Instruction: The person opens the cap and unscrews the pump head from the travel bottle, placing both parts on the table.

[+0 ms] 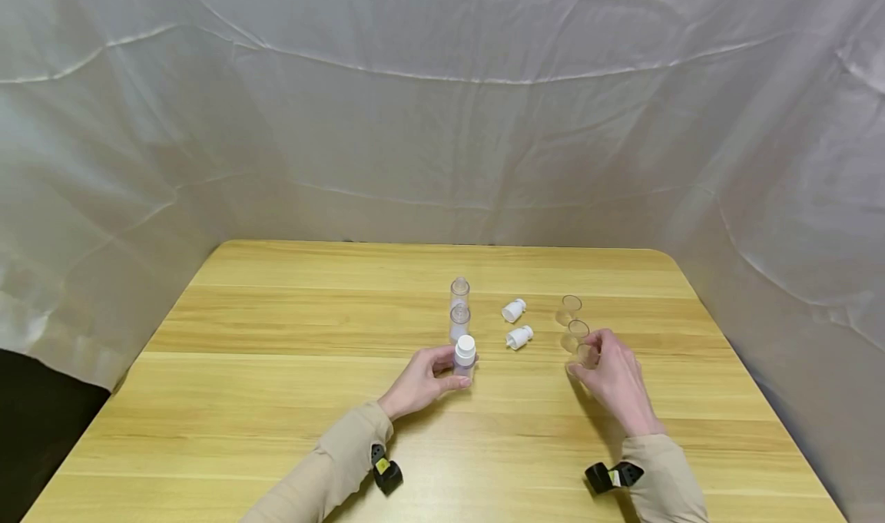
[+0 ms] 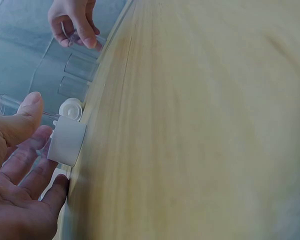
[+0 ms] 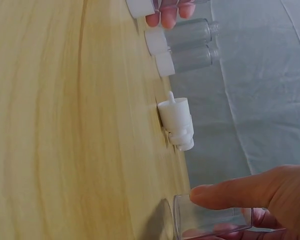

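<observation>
My left hand (image 1: 423,381) holds a small clear bottle fitted with a white pump top (image 1: 465,347), thumb on one side and fingers on the other. In the left wrist view, its white base (image 2: 67,141) shows below the fingers, close to the table. On the right, my right hand (image 1: 615,377) grips a clear cap (image 3: 210,220) between thumb and fingers. The cap's rim is at or near the tabletop; exact contact is hard to tell. Just beyond the held bottle stand two clear bottles without pumps, a nearer one (image 1: 459,323) and a farther one (image 1: 459,291).
Two white pump tops lie on their sides mid-table, one farther back (image 1: 514,310) and one nearer (image 1: 519,337). Two more clear caps, a far one (image 1: 571,308) and a nearer one (image 1: 577,334), stand beyond my right hand. Pale cloth (image 1: 442,139) hangs behind the wooden table (image 1: 276,323).
</observation>
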The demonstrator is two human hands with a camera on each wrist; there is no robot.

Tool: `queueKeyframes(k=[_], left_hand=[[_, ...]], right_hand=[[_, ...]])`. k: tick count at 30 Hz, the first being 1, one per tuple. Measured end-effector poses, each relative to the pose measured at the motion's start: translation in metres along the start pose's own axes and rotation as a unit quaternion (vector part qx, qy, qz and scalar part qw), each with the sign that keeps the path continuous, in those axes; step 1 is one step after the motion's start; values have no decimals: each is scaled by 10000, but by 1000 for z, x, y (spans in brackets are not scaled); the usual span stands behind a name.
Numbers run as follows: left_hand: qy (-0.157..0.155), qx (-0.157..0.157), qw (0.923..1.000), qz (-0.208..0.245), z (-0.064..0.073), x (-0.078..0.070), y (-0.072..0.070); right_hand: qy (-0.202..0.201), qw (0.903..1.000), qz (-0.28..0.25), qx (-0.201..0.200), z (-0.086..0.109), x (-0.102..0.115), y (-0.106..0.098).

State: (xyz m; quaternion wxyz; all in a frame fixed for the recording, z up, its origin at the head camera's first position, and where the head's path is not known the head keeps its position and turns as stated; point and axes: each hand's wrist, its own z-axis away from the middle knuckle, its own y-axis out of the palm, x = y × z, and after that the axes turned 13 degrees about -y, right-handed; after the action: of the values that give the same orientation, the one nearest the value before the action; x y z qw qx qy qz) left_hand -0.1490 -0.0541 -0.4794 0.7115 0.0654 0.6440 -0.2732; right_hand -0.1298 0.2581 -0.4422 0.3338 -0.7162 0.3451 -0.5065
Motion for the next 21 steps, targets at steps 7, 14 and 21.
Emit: queueKeyframes(k=[7, 14, 21], left_hand=[[-27, -9, 10000, 25, 0, 1, 0], [-32, -37, 10000, -5, 0, 0, 1], [-54, -53, 10000, 11, 1, 0, 0]], right_hand=[[62, 10000, 53, 48, 1, -5, 1], [154, 9998, 86, 85, 1, -6, 1], [219, 9997, 81, 102, 0, -5, 2]])
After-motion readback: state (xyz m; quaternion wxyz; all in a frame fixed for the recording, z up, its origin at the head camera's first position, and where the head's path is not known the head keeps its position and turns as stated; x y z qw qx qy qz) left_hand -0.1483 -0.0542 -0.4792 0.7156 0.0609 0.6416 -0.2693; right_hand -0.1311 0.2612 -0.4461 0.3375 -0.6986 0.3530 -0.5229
